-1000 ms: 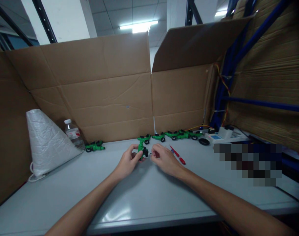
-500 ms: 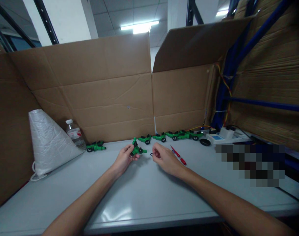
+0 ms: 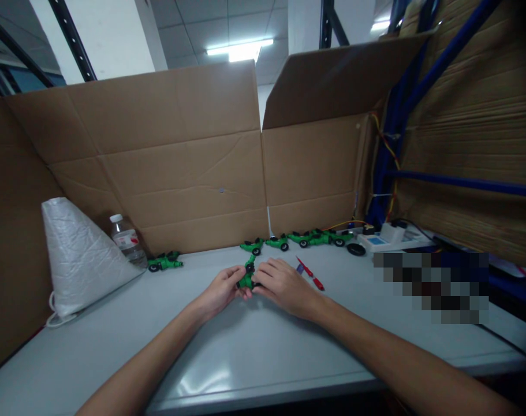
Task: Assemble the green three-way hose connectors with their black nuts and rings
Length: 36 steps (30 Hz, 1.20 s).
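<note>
Up close, no brand or writing can be read anywhere: the label on the water bottle (image 3: 125, 241) shows a red band, but its print is too small to make out. The left hand (image 3: 222, 290) and the right hand (image 3: 282, 286) meet over the middle of the grey bench (image 3: 254, 346), and between them sits a small green toy car (image 3: 247, 276) with black wheels, tilted so that one end points upward. The fingers of the left hand curl around the car's left side and pinch it; the fingers of the right hand are bent and close on its right side, touching it. The car is held just above the bench surface. A red pen (image 3: 311, 275) lies just right of the right hand. Further back, a row of green toy cars (image 3: 301, 238) stands along the foot of the cardboard wall (image 3: 180, 173), and one more green car (image 3: 164, 262) lies near the bottle, beside a white woven sack (image 3: 78, 257).
</note>
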Motion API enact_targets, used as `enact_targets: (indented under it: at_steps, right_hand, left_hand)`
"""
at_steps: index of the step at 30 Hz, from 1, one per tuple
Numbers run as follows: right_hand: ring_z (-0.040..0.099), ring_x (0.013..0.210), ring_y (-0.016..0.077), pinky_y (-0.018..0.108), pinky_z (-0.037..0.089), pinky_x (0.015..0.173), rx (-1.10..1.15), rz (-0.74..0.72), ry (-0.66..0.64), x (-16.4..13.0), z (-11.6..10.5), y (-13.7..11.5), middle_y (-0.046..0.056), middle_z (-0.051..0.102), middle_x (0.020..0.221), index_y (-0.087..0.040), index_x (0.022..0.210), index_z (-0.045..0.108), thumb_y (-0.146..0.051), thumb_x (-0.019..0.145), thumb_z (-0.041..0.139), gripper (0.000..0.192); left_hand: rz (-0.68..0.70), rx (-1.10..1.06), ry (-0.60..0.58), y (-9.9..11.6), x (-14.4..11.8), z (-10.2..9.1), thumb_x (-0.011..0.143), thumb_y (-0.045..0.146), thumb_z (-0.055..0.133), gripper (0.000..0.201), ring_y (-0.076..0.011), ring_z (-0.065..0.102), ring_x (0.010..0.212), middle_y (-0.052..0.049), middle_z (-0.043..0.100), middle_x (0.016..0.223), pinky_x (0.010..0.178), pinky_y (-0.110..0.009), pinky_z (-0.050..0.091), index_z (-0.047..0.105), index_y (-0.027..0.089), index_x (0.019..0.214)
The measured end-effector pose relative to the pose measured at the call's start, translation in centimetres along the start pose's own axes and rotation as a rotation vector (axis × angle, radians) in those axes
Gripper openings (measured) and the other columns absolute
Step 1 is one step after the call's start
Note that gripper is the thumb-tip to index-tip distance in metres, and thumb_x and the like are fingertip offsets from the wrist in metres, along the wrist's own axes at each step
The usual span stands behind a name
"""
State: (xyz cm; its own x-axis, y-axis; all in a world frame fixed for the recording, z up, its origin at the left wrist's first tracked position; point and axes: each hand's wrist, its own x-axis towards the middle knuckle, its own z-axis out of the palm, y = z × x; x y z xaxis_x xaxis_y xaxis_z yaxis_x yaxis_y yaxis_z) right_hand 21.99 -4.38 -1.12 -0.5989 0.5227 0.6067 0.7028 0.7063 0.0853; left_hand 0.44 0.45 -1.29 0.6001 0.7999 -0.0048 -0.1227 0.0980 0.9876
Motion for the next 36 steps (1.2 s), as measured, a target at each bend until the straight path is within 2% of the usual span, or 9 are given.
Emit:
enact_targets:
  at_steps: [7,12,16,18,20,23,27,32,36]
  right_hand:
    - [0.058,0.087,0.0251,0.038,0.039,0.081,0.015,0.195,0.142,-0.2,0.9,-0.5,0.006,0.065,0.088,-0.020,0.086,0.056,-0.034,0.101,0.067,0.023]
    - [0.056,0.081,0.0231,0.036,0.036,0.077,0.073,0.320,0.193,-0.2,1.3,-0.6,0.004,0.062,0.082,-0.021,0.082,0.052,-0.037,0.104,0.059,0.028]
    - [0.057,0.078,0.0200,0.033,0.036,0.073,0.264,0.346,0.173,-0.2,1.5,0.7,0.001,0.061,0.082,-0.022,0.082,0.051,-0.034,0.109,0.046,0.030]
    - [0.057,0.076,0.0194,0.031,0.037,0.072,0.346,0.444,0.230,-0.4,1.7,1.9,0.001,0.060,0.081,-0.023,0.084,0.051,-0.031,0.112,0.037,0.032]
    - [0.058,0.082,0.0208,0.032,0.039,0.075,0.336,0.518,0.266,-0.7,2.0,3.0,0.003,0.063,0.087,-0.022,0.094,0.056,-0.029,0.111,0.037,0.026]
    - [0.060,0.100,0.0239,0.034,0.039,0.088,0.235,0.551,0.171,-1.4,2.8,4.2,0.007,0.069,0.107,-0.021,0.110,0.061,-0.020,0.105,0.046,0.016]
    - [0.055,0.111,0.0277,0.037,0.035,0.091,0.101,0.571,-0.069,-2.1,3.8,4.9,0.009,0.070,0.121,-0.024,0.123,0.066,-0.006,0.098,0.047,0.035]
    - [0.054,0.113,0.0280,0.038,0.030,0.089,0.036,0.606,-0.215,-2.7,3.6,5.9,0.009,0.071,0.121,-0.024,0.120,0.070,0.001,0.096,0.044,0.044]
    - [0.055,0.110,0.0283,0.038,0.029,0.086,0.032,0.615,-0.252,-2.8,3.1,6.2,0.009,0.072,0.115,-0.025,0.114,0.072,-0.009,0.102,0.048,0.031]
  left_hand:
    - [0.042,-0.192,0.035,-0.7,0.0,1.1,0.089,0.044,0.080,0.038,-0.0129,0.069,0.072,-0.008,0.072,0.089,0.070,-0.024,0.055,0.064,0.012,0.100]
    - [0.137,-0.166,0.047,-0.8,0.2,1.5,0.088,0.044,0.082,0.039,-0.0146,0.068,0.078,-0.006,0.071,0.095,0.067,-0.024,0.052,0.062,0.014,0.104]
    - [0.191,-0.021,0.051,-0.3,0.2,1.2,0.089,0.049,0.079,0.044,-0.0160,0.070,0.078,-0.007,0.072,0.098,0.065,-0.025,0.050,0.061,0.014,0.108]
    - [0.192,0.009,0.087,0.1,0.2,0.9,0.089,0.050,0.078,0.046,-0.0165,0.071,0.077,-0.010,0.073,0.106,0.062,-0.024,0.048,0.061,0.015,0.112]
    - [0.187,-0.018,0.143,0.5,0.2,0.4,0.090,0.049,0.077,0.045,-0.0158,0.071,0.074,-0.012,0.073,0.111,0.059,-0.023,0.046,0.060,0.015,0.115]
    - [0.148,-0.108,0.226,0.8,0.4,-0.6,0.092,0.050,0.073,0.042,-0.0153,0.070,0.069,-0.012,0.074,0.110,0.055,-0.022,0.044,0.059,0.016,0.113]
    - [0.110,-0.093,0.305,0.8,0.6,-1.4,0.090,0.060,0.072,0.050,-0.0114,0.065,0.062,-0.011,0.074,0.109,0.052,-0.021,0.044,0.060,0.016,0.111]
    - [0.160,0.066,0.409,0.8,0.7,-1.6,0.079,0.053,0.086,0.061,-0.0072,0.059,0.055,-0.009,0.075,0.099,0.050,-0.019,0.039,0.060,0.015,0.119]
    - [0.181,0.146,0.425,0.6,0.8,-2.1,0.081,0.057,0.081,0.060,-0.0093,0.060,0.056,-0.008,0.075,0.090,0.048,-0.020,0.036,0.063,0.013,0.117]
